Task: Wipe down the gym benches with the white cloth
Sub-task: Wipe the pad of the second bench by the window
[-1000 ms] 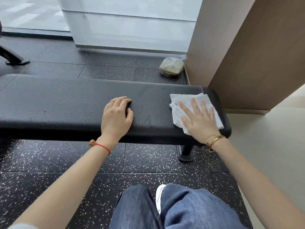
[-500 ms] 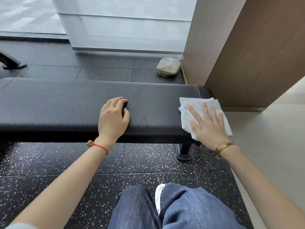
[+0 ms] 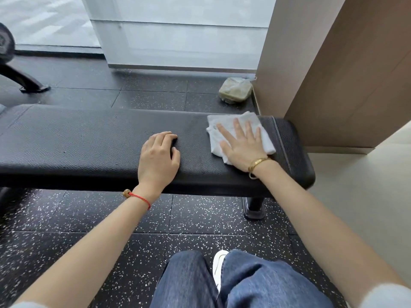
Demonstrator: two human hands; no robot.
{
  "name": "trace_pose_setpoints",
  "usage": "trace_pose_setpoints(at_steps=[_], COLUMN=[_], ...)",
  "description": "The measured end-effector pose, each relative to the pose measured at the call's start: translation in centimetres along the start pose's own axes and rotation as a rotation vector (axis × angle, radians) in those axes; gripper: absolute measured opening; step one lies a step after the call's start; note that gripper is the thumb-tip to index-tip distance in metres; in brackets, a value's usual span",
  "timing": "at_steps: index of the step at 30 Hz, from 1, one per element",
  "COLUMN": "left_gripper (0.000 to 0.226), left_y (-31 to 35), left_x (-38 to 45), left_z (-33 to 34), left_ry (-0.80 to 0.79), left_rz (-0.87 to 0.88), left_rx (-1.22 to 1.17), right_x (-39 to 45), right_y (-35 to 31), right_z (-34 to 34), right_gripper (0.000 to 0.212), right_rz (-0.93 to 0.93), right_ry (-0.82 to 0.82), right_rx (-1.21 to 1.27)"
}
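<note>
Wiping the right end of the black bench (image 3: 89, 138) with the white cloth (image 3: 224, 127) — flat on the pad, just short of the stitched end seam. Pinned under the right hand (image 3: 243, 145), fingers straight and spread, palm down, nothing curled round the fabric. Best done with even palm pressure and long overlapping strokes along the pad, keeping the cloth unbunched so the near corner poking out under the wrist does not fold under; likely worth carrying over the rounded end and front edge too. Braced by the left hand (image 3: 159, 158) near mid-bench, fingers loosely bent on the vinyl, holding nothing — in the path of any leftward sweep, so due to lift or shift first. Nearby: a tan wall panel (image 3: 355, 74) close to the bench end, a small greenish bag (image 3: 235, 90) on the speckled floor (image 3: 200, 218) behind, a machine leg (image 3: 24, 81) far left, well apart.
</note>
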State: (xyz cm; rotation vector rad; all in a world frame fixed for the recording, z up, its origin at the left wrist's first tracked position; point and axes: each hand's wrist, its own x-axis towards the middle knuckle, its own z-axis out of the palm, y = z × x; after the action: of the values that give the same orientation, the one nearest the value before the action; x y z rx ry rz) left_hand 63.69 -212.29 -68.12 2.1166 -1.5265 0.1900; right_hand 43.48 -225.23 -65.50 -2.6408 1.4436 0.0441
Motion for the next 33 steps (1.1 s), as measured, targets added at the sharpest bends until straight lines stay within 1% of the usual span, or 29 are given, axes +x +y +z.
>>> trace_pose_setpoints(at_steps=[3,5,7,9,11,12,13,15,18,21,24,27,29,30,33], left_gripper=[0.034,0.034,0.034,0.034,0.033,0.032,0.032,0.032,0.032,0.033,0.035,0.034,0.034,0.034,0.035], left_y=[0.1,0.0,0.0,0.1,0.2,0.2,0.2,0.2,0.2,0.4,-0.3,-3.5,-6.3,-7.7,-10.7], left_x=[-0.1,-0.2,-0.2,-0.1,0.1,0.1,0.1,0.1,0.0,-0.1,-0.1,0.2,0.4,0.5,0.6], left_z=[0.0,0.0,0.0,0.0,0.0,-0.1,0.0,0.0,-0.1,-0.7,-2.5,-5.0,-6.3,-6.7,-7.0], left_ry=[-0.010,-0.007,0.000,0.005,0.004,0.004,0.003,0.006,-0.006,-0.020,0.056,0.149,0.144,0.126,0.059], left_rz=[0.012,0.025,0.023,0.013,-0.001,-0.004,-0.003,-0.004,-0.016,-0.013,-0.009,-0.016,-0.060,-0.081,-0.096], left_rx=[0.008,0.003,-0.005,-0.006,-0.012,-0.014,-0.014,-0.017,-0.034,-0.100,-0.165,-0.110,-0.054,-0.029,0.026], right_x=[-5.0,-6.9,-6.5,-4.2,-1.7,-0.7,-0.1,0.0,-2.6,-5.0,-4.1,0.1,3.1,4.2,4.3], right_y=[0.4,2.7,5.9,8.4,8.7,7.8,6.4,2.2,-3.9,-5.1,-3.6,-4.3,-6.5,-8.0,-12.6], right_z=[1.2,1.2,0.7,-0.2,-1.2,-1.4,-1.4,-0.6,1.0,2.0,1.6,0.5,-0.2,-0.3,0.4], right_gripper=[0.054,0.052,0.050,0.052,0.053,0.053,0.054,0.055,0.055,0.053,0.051,0.053,0.053,0.053,0.053], right_rz=[-0.149,-0.148,-0.042,0.121,0.255,0.277,0.262,0.136,-0.104,-0.238,-0.224,-0.110,-0.073,-0.083,-0.215], right_ry=[0.051,0.061,0.063,0.026,-0.031,-0.045,-0.048,-0.023,0.040,0.066,0.040,-0.014,-0.045,-0.059,-0.045], right_rx=[0.006,0.017,-0.003,-0.012,0.026,0.033,0.025,-0.015,-0.053,-0.043,-0.001,0.014,0.037,0.035,-0.004])
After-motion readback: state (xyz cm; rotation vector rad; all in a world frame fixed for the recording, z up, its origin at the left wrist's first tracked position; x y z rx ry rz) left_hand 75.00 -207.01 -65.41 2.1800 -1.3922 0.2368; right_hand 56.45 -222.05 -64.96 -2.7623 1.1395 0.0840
